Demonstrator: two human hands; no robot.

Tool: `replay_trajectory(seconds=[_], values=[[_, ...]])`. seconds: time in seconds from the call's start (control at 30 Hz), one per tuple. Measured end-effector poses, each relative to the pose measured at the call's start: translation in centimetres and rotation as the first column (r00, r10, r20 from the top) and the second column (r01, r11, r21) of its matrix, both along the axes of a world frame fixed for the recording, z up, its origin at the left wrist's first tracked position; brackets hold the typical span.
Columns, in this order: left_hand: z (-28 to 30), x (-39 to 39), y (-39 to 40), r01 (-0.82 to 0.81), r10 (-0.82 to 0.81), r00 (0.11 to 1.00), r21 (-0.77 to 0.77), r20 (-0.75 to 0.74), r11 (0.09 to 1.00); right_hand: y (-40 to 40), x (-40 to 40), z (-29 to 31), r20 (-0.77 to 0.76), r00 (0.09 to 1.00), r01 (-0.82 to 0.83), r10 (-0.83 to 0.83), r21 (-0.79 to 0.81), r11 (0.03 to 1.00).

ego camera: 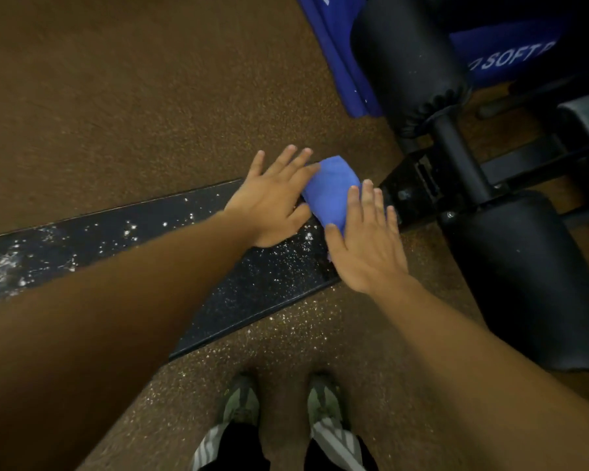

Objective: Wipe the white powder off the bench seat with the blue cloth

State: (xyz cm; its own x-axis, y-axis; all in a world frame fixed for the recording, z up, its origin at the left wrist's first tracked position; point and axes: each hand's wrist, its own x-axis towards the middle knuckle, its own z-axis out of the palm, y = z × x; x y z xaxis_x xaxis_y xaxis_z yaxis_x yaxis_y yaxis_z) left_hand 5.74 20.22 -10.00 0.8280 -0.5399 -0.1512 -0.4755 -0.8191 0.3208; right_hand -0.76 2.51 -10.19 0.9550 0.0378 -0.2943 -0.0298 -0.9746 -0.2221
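A long black bench seat [116,232] runs from the left edge to the middle of the head view, speckled with white powder [7,263]. A folded blue cloth [330,188] lies on its right end. My left hand [272,202] rests flat on the seat, fingers spread, touching the cloth's left side. My right hand [364,246] lies flat over the cloth's right edge, fingers extended. Both palms press down; neither hand is clenched around the cloth.
Black padded rollers [408,62] and the black metal frame [456,164] stand to the right of the seat. A blue mat [337,56] lies at the top. Brown speckled floor [116,96] surrounds the bench. My shoes [238,399] stand below, with powder scattered on the floor.
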Motion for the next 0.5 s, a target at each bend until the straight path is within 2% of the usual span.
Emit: replay_trajectory(seconds=[0.07,0.13,0.3,0.37,0.5], values=[[-0.6,-2.4,0.8,-0.26,0.263,0.964,-0.095,0.023,0.961,-0.8,0.2,0.4,0.09,0.994,-0.061,0.061,-0.001,0.998],[-1.5,-4.9,0.7,-0.41,0.412,0.911,-0.065,0.02,0.91,-1.3,0.7,0.4,0.122,0.978,-0.172,0.17,0.005,0.985],[-3.3,-8.5,-1.1,-0.572,0.571,0.818,-0.001,0.067,0.82,-2.0,3.7,-0.1,0.166,0.911,-0.38,0.377,-0.016,0.925],[-3.3,-9.1,-1.5,-0.634,0.63,0.769,0.003,0.106,0.774,-2.3,4.7,-0.7,0.136,0.879,-0.457,0.456,-0.026,0.889],[-3.3,-10.4,-1.0,-0.721,0.717,0.69,0.008,0.095,0.693,-2.2,5.1,-2.5,0.082,0.878,-0.471,0.472,-0.041,0.881]])
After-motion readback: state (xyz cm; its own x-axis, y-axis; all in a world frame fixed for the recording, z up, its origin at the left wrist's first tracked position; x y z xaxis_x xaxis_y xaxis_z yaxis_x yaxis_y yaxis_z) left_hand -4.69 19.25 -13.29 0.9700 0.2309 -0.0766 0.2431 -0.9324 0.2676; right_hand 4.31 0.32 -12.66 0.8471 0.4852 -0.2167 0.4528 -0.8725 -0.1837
